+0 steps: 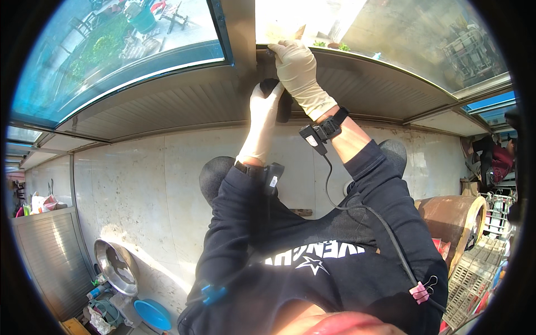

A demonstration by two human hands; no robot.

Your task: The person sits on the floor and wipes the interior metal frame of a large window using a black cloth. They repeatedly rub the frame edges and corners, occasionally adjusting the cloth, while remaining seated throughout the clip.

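Observation:
Both my hands wear thin off-white gloves and are up at the window frame. My left hand (pixel 262 109) is closed round a black object (pixel 285 107), a dark rounded piece with a longer part hanging beside the fingers; its kind does not show. Above it and slightly to the right, my right hand (pixel 296 67) is closed, with its fingertips at the lower edge of the bright window opening (pixel 312 22). A small dark bit shows at those fingertips, too little to name. My right wrist lies just above and right of the black object.
A blue-tinted window pane (pixel 128 61) is at upper left, above ribbed panelling (pixel 357 84). At lower left are a metal basin (pixel 116 267) and a blue basin (pixel 152 314). A brown jar (pixel 446 218) and plastic crates (pixel 474 273) stand right. A cable (pixel 385 223) runs along my right arm.

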